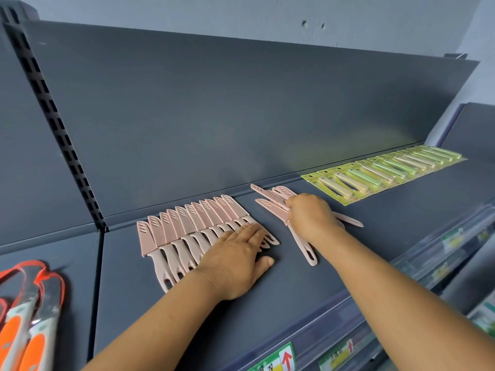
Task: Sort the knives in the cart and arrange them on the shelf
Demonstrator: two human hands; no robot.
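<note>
left hand (pixel 235 261) flat on pink knife row (pixel 192 231) | right hand (pixel 312 218) grips pink knives (pixel 270 199)

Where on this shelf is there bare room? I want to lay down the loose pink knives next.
Bare patches: the dark grey shelf in front of both hands, and a strip behind the right hand before the yellow-green carded knives. Crowded: the overlapping row of pink sheathed knives under the left hand, and the loose pink knife bundle.
</note>
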